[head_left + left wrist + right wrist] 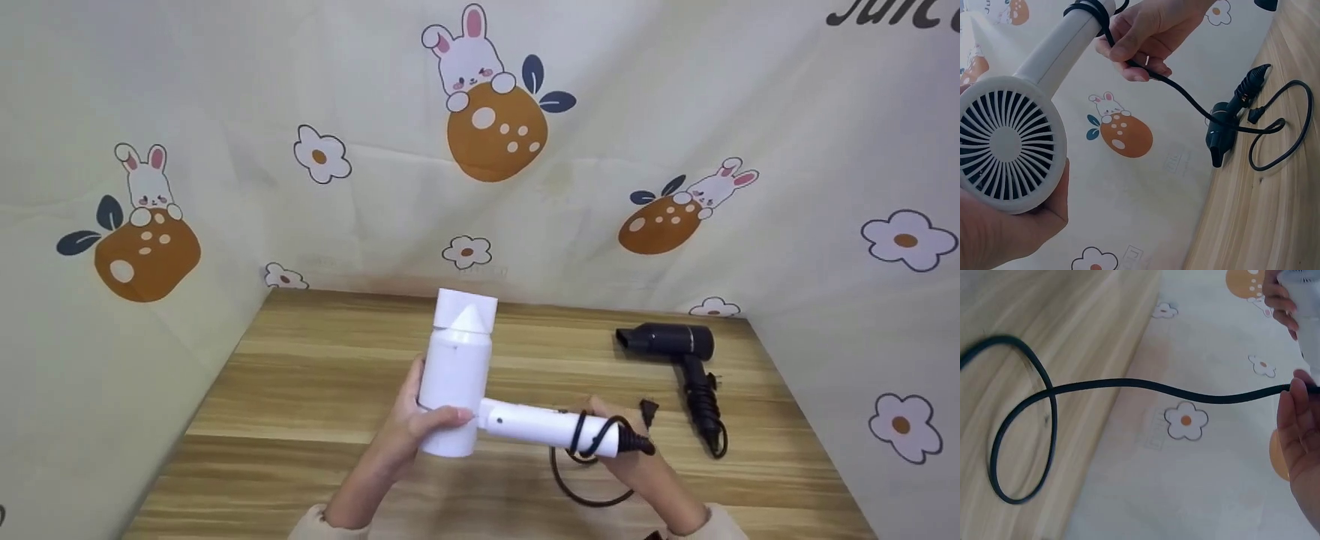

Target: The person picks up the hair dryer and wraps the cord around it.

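Note:
My left hand (409,431) grips a white hair dryer (454,375) round its barrel, thumb across the near end, holding it up over the table. Its nozzle points toward the back wall and the handle extends to the right. In the left wrist view the slatted round grille (1005,143) faces the camera. A black cord (1123,382) is wound a few turns round the handle's end. My right hand (1151,28) pinches this cord between thumb and fingers, close to the handle. The cord's loose length loops down to the table, ending in a plug (649,411).
On the right side of the wooden table (315,360) lies a black hair dryer (671,341), its own cord (703,409) wrapped round the handle. Behind the table hangs a pale cloth (375,217) printed with rabbits, oranges and flowers, which also covers both sides.

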`<state>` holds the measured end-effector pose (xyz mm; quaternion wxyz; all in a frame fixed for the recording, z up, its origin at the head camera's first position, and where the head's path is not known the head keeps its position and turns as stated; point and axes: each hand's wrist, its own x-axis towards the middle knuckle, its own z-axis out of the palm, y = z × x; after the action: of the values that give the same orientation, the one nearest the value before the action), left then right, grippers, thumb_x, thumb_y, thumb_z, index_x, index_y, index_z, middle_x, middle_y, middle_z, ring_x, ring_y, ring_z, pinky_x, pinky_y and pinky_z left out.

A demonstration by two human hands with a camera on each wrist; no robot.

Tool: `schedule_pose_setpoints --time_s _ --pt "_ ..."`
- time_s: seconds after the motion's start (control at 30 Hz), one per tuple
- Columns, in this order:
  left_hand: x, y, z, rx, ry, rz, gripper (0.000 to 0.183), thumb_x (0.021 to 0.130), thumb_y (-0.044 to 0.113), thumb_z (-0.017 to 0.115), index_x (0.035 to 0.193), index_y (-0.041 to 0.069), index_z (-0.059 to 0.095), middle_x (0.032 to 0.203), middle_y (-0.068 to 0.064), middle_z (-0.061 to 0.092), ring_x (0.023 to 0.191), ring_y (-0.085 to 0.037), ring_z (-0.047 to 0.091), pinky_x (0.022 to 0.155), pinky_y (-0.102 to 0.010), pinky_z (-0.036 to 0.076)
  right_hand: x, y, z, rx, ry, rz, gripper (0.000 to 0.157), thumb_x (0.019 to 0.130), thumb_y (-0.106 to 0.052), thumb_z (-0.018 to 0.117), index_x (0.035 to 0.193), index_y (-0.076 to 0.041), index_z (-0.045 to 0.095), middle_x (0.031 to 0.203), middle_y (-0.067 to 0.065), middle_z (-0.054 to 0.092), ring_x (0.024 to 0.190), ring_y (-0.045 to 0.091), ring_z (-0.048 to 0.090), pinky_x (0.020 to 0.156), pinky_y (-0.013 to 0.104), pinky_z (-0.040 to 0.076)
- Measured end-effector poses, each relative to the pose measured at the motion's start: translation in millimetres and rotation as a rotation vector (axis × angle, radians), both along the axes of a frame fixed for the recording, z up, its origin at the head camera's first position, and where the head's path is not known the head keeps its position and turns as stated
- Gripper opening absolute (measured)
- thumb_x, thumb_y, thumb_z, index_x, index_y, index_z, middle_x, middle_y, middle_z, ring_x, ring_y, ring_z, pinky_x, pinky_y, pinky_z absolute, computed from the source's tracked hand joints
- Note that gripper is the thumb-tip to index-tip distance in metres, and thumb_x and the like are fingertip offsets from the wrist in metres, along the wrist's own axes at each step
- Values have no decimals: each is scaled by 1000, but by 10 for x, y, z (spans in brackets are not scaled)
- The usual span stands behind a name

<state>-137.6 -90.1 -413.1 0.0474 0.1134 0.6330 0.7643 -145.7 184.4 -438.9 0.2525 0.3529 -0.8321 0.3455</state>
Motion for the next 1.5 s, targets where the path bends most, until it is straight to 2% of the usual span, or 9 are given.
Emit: schedule_pose_setpoints --time_s 0.07,0.13,0.33,0.5,0.67,0.87,1.17,1.37,1.5 --pt "-2 -13 7 1 -10 -9 82 67 10 70 134 0 24 106 -15 53 93 -22 56 80 -39 51 -71 63 23 -9 139 89 20 70 3 72 82 -10 61 75 2 67 67 9 63 61 14 49" --pt "-3 -25 11 3 -11 -16 84 67 10 70 136 1 23 106 -16 52 94 -22 56 80 -39 51 -130 131 44 -9 162 192 13 75 -4 71 83 -11 63 74 0 65 65 9 60 61 15 48" --pt "-5 -55 13 -14 3 -77 89 68 10 70 140 1 19 107 -15 52 93 -21 56 80 -39 51 -203 295 93 49 -100 348 7 77 -5 68 78 -9 62 69 2 61 64 4 51 58 15 44" --pt "-13 -88 -12 -100 29 -109 87 68 13 72 138 1 22 106 -17 52 91 -23 57 78 -41 52 -170 371 208 126 -418 221 17 81 -13 67 68 -9 57 56 5 56 53 -8 41 45 16 39" --pt "-39 -53 -53 -228 92 -87 81 68 15 75 133 4 28 105 -18 52 90 -23 57 76 -39 51 -153 358 297 176 -510 144 25 83 -26 67 66 -13 53 52 -4 49 43 -10 36 38 15 36" --pt "-56 57 -87 -328 127 -3 81 66 16 78 131 6 31 109 -18 52 91 -23 56 75 -36 51 -117 289 350 232 -485 51 27 87 -31 63 66 -16 54 56 -14 45 45 -8 35 41 15 33" --pt "-68 197 -106 -447 202 224 84 61 18 82 129 6 36 109 -14 55 90 -23 57 74 -35 50 46 182 383 256 -358 -49 33 93 -24 55 61 -17 48 52 -17 35 45 -8 26 41 12 25" --pt "-92 202 -145 -337 212 352 84 62 13 82 130 5 34 113 -15 54 96 -24 56 79 -37 48 131 99 304 173 -266 -13 25 94 -12 52 70 -20 54 58 -16 45 52 -7 35 48 13 34" --pt "-95 209 -139 -240 211 392 81 63 11 82 128 3 35 113 -14 52 97 -23 54 81 -38 46 165 47 227 163 -320 56 21 96 -9 47 81 -19 59 59 -12 47 55 -7 35 51 15 36"
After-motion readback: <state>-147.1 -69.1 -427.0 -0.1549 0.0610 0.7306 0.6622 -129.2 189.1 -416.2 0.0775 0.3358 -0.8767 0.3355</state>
